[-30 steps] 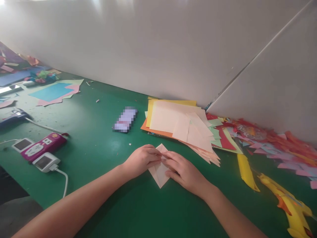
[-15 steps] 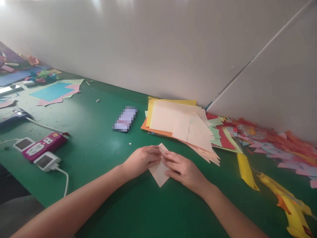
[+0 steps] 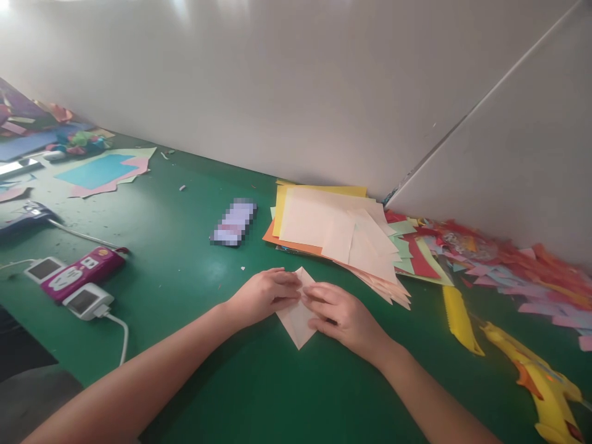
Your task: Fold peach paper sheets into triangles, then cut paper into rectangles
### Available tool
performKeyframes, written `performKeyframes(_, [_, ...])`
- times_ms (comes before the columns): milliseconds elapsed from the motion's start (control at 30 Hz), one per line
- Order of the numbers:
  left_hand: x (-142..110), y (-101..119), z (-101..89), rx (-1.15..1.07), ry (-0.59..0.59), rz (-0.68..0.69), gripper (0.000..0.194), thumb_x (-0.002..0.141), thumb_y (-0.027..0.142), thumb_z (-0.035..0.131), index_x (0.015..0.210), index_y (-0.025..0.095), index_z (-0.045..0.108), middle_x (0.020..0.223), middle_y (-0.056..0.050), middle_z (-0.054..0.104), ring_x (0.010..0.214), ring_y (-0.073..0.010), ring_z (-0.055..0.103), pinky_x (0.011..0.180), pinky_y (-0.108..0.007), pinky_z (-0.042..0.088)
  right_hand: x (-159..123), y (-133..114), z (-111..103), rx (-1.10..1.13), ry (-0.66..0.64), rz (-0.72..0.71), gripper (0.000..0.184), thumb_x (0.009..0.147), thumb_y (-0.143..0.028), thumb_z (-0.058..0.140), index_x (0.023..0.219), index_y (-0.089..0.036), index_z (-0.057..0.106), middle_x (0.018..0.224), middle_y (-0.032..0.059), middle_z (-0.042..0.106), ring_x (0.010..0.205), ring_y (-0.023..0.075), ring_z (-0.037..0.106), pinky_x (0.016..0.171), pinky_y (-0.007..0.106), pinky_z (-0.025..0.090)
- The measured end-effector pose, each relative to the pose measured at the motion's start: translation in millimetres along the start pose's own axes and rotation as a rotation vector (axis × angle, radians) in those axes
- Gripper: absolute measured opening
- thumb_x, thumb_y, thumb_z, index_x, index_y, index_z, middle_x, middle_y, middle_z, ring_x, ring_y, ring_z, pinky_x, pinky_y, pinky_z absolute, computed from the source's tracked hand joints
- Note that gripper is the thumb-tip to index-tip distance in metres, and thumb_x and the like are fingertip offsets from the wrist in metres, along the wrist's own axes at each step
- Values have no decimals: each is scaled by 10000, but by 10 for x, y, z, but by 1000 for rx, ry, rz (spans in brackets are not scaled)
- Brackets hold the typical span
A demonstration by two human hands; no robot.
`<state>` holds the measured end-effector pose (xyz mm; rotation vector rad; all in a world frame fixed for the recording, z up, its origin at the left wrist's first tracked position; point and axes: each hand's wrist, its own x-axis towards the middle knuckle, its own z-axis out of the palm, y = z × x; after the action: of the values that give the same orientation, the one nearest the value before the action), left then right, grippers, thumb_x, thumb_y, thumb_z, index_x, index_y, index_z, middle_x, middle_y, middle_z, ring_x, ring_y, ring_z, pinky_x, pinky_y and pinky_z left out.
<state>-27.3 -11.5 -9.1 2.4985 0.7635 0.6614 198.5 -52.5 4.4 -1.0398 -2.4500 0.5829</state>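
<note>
A small folded piece of pale peach paper [image 3: 296, 322] lies on the green table [image 3: 194, 246] in front of me. My left hand [image 3: 263, 295] rests on its left side with the fingers curled and pressing down on the fold. My right hand [image 3: 342, 314] covers its right side, fingertips meeting the left hand's near the paper's upper point. Both hands pinch or press the paper flat against the table. The paper's lower tip sticks out between my wrists.
A stack of peach, yellow and orange sheets [image 3: 333, 231] lies just beyond the hands. Coloured scraps [image 3: 509, 265] line the right wall. Yellow tools [image 3: 462, 320] lie at the right. A phone [image 3: 234, 223], a magenta power strip with chargers [image 3: 74, 277] and blue paper [image 3: 102, 171] lie to the left.
Hardly anything moved. The fingertips shifted slightly along the fold at the top of the peach paper; the paper stays in place.
</note>
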Motion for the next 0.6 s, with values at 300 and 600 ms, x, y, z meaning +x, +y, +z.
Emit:
performKeyframes(300, [7, -22, 15, 9, 24, 27, 213, 916, 268, 499, 922, 210, 704, 1101, -42, 657, 1008, -181, 605, 974, -348, 409, -9, 24, 34, -49, 37, -30, 343, 883, -310, 538, 1214, -237, 594, 1214, 51, 607, 1154, 219, 516, 979, 367, 451])
performKeyframes(600, [76, 17, -67, 30, 5, -4, 148, 876, 285, 554, 918, 218, 679, 1146, -39, 641, 1042, -187, 573, 942, -352, 379, 1, 1, 30, -91, 16, -43, 331, 891, -274, 514, 1212, -241, 591, 1216, 59, 585, 1141, 212, 508, 961, 360, 453])
